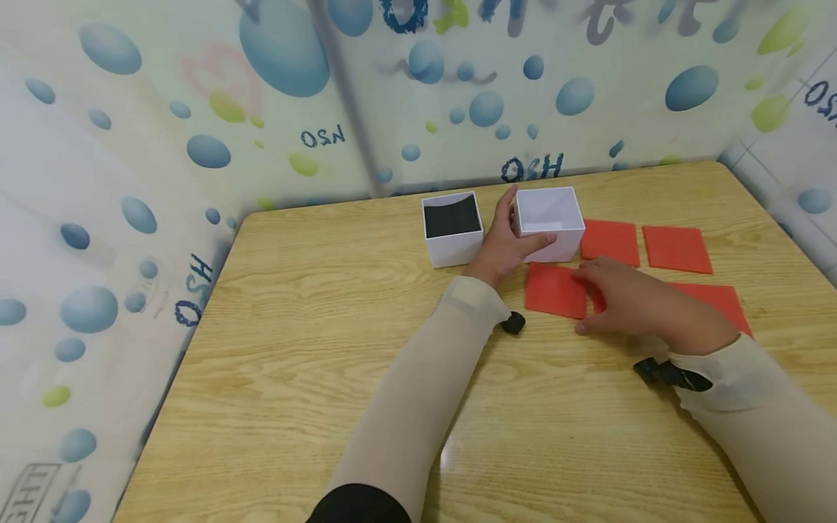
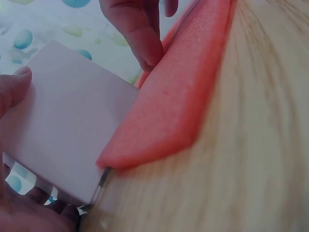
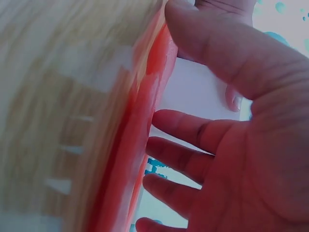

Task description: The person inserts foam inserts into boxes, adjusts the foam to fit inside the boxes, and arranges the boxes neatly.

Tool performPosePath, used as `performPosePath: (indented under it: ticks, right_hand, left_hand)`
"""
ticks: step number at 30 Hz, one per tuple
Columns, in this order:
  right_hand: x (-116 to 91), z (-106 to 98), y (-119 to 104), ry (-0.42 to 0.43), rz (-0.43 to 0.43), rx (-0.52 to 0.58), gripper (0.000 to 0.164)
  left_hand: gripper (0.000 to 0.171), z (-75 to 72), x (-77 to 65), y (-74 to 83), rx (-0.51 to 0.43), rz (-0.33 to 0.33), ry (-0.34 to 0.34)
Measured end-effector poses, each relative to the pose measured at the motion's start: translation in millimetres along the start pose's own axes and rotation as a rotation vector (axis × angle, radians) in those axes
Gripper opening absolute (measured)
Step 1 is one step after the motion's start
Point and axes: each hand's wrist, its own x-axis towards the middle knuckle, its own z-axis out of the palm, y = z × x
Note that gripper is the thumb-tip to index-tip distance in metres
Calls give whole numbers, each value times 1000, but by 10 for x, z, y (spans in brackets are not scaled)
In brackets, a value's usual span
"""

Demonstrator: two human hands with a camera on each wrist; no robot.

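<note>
Probably the weakest point is the pad (image 1: 596, 296) under the right hand (image 1: 633, 301): it lies flat on the desk (image 1: 294, 327), close beside the front-left pad (image 1: 556, 292). The right hand is spread in a loose arch, thumb apart from the fingers, fingertips at the red edges, with no firm hold that I can see. Fingers coming in at that shallow angle could skid the pad along the wood or catch its neighbour too, since the pads look thin and sit so near each other. The sleeve (image 1: 732, 370) and strap (image 1: 676, 375) hang close to the front-right pad (image 1: 716, 298) and might drag it askew.

The left hand (image 1: 502, 250) grips the right box (image 1: 567, 248) round a corner, thumb across the front wall. A careless tug there could scrape the box over the back-left pad (image 1: 611, 243), just beside it, or tilt it. A shove the other way might knock the left box (image 1: 453, 251), with its black insert (image 1: 451, 216), because that hand fills the gap.
</note>
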Motion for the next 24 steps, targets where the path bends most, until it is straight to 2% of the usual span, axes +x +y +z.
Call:
performPosePath:
  ticks: [13, 24]
  right_hand:
    - [2, 30, -36, 62, 3, 7, 90]
    - [-10, 2, -72, 93, -23, 43, 92]
  left_hand:
    - [105, -3, -2, -2, 17, 7, 3]
    - [104, 0, -1, -10, 10, 13, 4]
